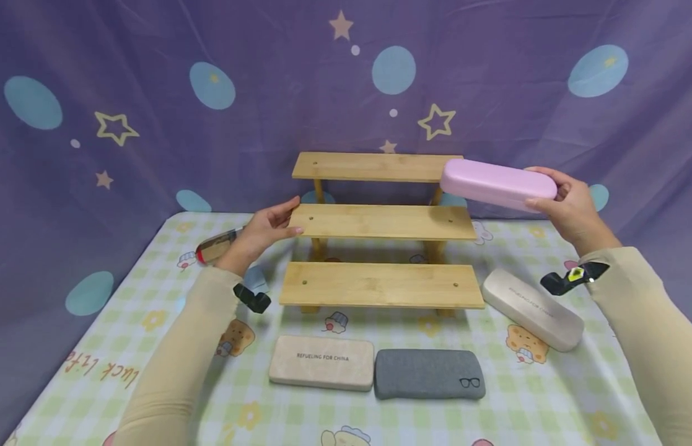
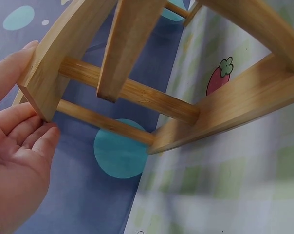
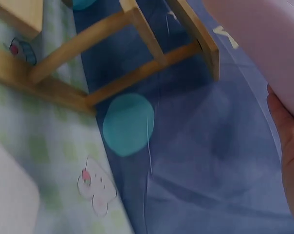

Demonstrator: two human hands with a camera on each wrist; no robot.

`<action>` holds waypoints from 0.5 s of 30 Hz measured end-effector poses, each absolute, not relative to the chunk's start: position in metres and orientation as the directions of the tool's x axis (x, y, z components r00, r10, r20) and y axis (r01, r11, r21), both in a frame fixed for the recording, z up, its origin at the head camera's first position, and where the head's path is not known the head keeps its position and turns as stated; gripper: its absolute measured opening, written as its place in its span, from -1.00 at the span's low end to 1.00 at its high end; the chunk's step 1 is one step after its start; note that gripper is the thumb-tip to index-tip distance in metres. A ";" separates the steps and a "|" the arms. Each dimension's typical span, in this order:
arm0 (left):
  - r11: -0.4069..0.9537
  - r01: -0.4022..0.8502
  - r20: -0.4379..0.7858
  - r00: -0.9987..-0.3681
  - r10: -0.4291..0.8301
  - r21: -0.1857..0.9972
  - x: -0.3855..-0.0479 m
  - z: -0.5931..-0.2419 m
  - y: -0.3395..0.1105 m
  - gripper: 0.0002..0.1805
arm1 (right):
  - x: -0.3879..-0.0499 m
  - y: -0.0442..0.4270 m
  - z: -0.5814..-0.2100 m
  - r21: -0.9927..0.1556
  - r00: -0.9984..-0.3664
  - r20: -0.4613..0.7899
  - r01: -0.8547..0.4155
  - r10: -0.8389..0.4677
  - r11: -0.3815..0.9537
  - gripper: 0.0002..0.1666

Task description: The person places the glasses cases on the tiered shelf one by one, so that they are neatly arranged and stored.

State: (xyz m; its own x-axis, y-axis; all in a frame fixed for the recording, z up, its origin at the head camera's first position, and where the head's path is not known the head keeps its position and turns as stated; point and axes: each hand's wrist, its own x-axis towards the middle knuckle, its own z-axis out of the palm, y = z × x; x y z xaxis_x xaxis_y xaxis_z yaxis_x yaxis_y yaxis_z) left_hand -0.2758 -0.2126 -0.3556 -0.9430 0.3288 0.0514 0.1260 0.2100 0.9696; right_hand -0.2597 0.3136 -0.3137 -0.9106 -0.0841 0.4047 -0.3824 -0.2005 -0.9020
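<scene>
A three-tier wooden shelf rack (image 1: 379,285) stands on the table. My left hand (image 1: 263,230) is at the left end of its middle board. In the left wrist view, the left hand (image 2: 20,151) has its thumb on one face of the board (image 2: 52,58) and its fingers at the other. My right hand (image 1: 574,204) grips the right end of a pink glasses case (image 1: 497,183), held up in front of the top board's right end. The right wrist view shows only part of the pink case (image 3: 268,44) and of the hand (image 3: 290,141).
In front of the rack lie a beige glasses case (image 1: 321,363) and a grey one (image 1: 429,373), side by side. Another pale case (image 1: 532,310) lies angled at the right. Behind my left hand is a brown, red-edged object (image 1: 214,248), partly hidden. A purple curtain (image 1: 279,37) hangs behind.
</scene>
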 end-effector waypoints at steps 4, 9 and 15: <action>0.199 0.122 0.049 -0.940 0.337 0.972 -0.276 -0.355 -0.213 -0.23 | -0.268 0.299 -0.309 -0.915 -0.917 0.390 -0.375 -0.088 -0.149 -0.42; 0.202 0.110 0.037 -0.942 0.335 0.973 -0.277 -0.355 -0.214 -0.23 | -0.279 0.282 -0.303 -0.928 -0.925 0.372 -0.367 -0.078 -0.068 -0.44; 0.193 0.114 0.045 -0.943 0.330 0.974 -0.278 -0.356 -0.213 -0.23 | -0.293 0.261 -0.297 -0.931 -0.927 0.365 -0.362 -0.083 -0.051 -0.45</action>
